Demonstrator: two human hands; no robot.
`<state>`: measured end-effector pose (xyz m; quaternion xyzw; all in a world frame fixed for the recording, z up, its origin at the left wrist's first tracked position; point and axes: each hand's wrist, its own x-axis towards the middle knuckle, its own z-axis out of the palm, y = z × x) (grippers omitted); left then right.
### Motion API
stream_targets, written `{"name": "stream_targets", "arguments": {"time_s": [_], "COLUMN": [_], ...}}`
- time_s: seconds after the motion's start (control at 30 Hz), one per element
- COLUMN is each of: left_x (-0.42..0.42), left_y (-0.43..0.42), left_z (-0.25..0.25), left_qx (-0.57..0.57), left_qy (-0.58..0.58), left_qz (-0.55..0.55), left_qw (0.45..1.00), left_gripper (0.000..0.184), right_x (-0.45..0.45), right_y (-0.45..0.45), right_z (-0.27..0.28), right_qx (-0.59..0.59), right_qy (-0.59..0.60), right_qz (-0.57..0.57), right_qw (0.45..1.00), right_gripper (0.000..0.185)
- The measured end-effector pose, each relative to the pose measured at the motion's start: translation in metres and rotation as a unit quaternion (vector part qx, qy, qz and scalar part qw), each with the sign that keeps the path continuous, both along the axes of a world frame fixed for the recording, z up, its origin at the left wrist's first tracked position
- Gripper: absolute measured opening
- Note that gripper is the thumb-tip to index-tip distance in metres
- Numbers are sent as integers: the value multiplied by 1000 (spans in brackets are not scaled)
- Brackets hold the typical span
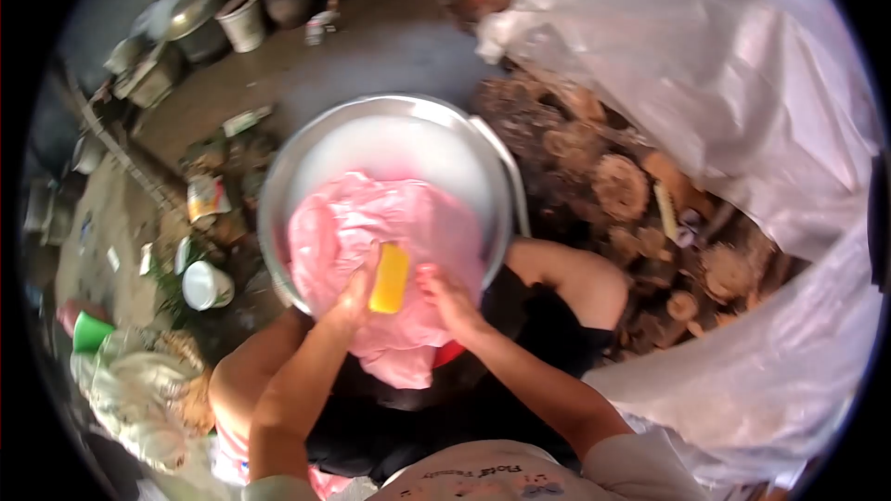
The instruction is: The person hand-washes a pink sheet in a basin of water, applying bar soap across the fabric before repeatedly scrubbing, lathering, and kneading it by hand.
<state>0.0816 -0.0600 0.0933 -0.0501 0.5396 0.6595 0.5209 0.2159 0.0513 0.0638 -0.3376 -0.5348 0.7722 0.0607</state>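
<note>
A yellow bar of soap point(389, 278) stands out against wet pink cloth point(399, 213), which is bunched in a large metal basin point(278, 162). My left hand point(358, 289) is closed on the soap along its left side. My right hand point(450, 299) is at the right of the soap, apart from it, over the cloth; its fingers look loosely spread, though slightly blurred. One end of the cloth hangs over the basin's near rim toward my lap. Whitish, cloudy water point(390, 144) shows in the far part of the basin. Something red point(448, 353) peeks out beneath the cloth.
Cut logs point(620, 187) are stacked at the right, partly under a translucent plastic sheet point(687, 65). A white cup point(206, 285), a green cup point(91, 332) and a crumpled bag point(139, 390) are at the left. Several pots point(197, 23) and buckets line the far wall.
</note>
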Motion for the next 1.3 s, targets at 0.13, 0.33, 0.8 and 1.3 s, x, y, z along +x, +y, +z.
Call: {"name": "stream_targets", "arguments": {"time_s": [0.13,0.33,0.8,1.3], "left_x": [11,66,29,58], "left_y": [2,43,2,62], "left_z": [-6,-8,86,102], "left_qx": [247,114,130,132], "left_qy": [-61,246,312,189], "left_qz": [64,67,-32,24], "left_qw": [965,960,941,973], "left_gripper": [58,56,32,26], "right_x": [-1,6,2,105], "right_y": [-9,-14,22,127], "right_z": [53,22,135,129], "right_qx": [-14,127,-93,-159], "right_qy": [77,141,69,299], "right_qz": [26,-36,17,-156], "right_qw": [997,981,993,928], "right_gripper": [53,47,40,27]}}
